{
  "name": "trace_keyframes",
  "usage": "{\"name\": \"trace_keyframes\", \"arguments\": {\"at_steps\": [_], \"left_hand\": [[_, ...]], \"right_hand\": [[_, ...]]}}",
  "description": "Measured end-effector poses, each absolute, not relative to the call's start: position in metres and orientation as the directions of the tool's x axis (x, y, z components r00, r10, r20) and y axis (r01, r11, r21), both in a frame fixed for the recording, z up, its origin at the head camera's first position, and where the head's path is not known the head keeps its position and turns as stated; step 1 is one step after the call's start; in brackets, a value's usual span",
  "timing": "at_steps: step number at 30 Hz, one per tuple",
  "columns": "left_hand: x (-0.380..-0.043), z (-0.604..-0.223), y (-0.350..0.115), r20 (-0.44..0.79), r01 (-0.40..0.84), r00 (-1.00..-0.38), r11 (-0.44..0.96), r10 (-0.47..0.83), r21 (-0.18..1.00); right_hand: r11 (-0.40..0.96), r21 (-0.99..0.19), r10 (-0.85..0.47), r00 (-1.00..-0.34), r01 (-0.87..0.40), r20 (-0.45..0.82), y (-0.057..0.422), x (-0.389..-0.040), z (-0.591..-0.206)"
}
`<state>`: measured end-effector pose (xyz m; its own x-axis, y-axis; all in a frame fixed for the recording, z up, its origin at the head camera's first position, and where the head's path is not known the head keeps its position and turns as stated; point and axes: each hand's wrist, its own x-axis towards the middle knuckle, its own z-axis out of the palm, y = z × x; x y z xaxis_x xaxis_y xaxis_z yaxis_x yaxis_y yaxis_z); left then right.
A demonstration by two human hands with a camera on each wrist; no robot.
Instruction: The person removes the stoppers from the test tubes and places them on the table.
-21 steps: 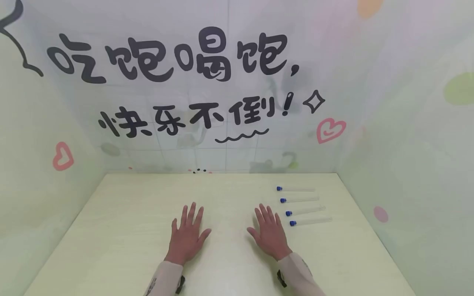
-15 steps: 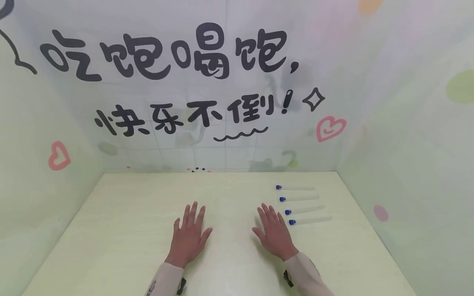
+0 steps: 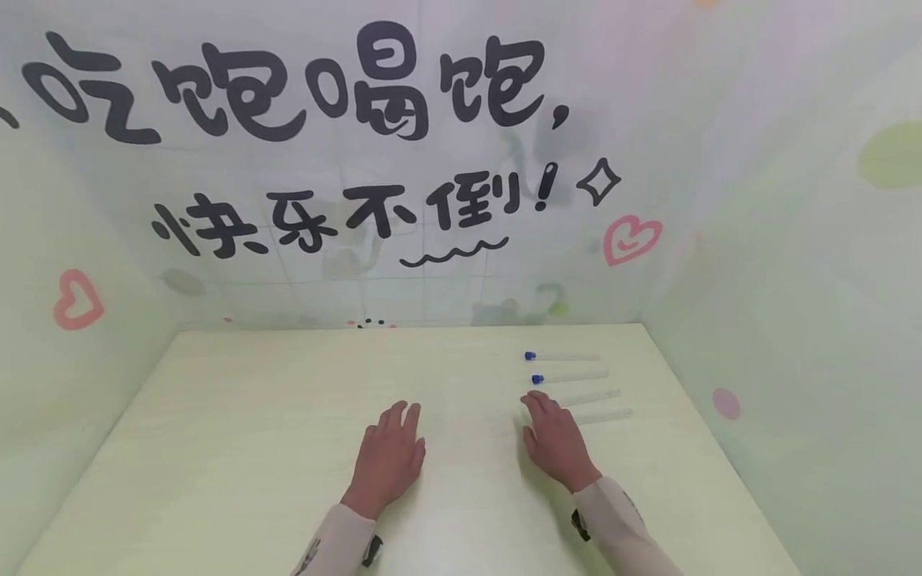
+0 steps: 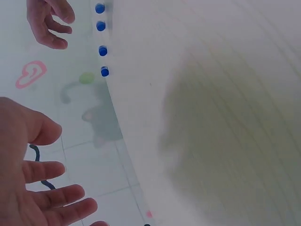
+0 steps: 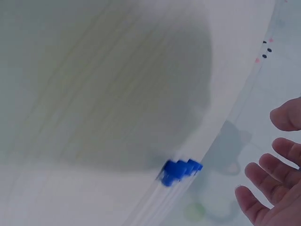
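Observation:
Several clear tubes with blue caps lie side by side at the right of the table. The farthest tube [image 3: 569,357] and the second tube [image 3: 574,376] show whole in the head view. My right hand [image 3: 558,440] hovers over the cap ends of the nearer two, the third tube [image 3: 591,398] and the nearest tube [image 3: 605,416], hiding their caps there. Its fingers are loosely bent around nothing. Left of it, my left hand [image 3: 389,460] is above the middle of the table, fingers relaxed and holding nothing. The right wrist view shows the blue caps [image 5: 176,172] bunched in a row, apart from the fingertips.
The pale wooden table [image 3: 238,432] is walled in on three sides by printed sheets. A back wall [image 3: 346,264] with large dark lettering rises at its far edge, and a right wall [image 3: 807,320] borders the tube side.
My right hand has moved right, over the nearer caps. The left hand has shifted right, its fingers less spread. The head view has turned slightly, and the tubes still lie in their row.

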<state>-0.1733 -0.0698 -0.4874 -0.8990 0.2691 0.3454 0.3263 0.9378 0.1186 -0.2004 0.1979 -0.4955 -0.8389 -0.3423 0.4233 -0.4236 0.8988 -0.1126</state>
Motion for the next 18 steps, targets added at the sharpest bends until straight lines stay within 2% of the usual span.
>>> {"name": "trace_keyframes", "arguments": {"at_steps": [7,18], "left_hand": [[-0.176,-0.478,-0.054,0.356,0.377,-0.878,0.921,0.32,0.101],[-0.178,-0.477,-0.013,0.378,0.399,-0.878,0.885,0.293,0.242]], "right_hand": [[0.923,-0.113,-0.287,-0.853,-0.368,0.435,0.212,-0.206,-0.489],[0.954,-0.172,-0.159,-0.897,-0.248,0.412,0.258,-0.201,-0.511]]}}
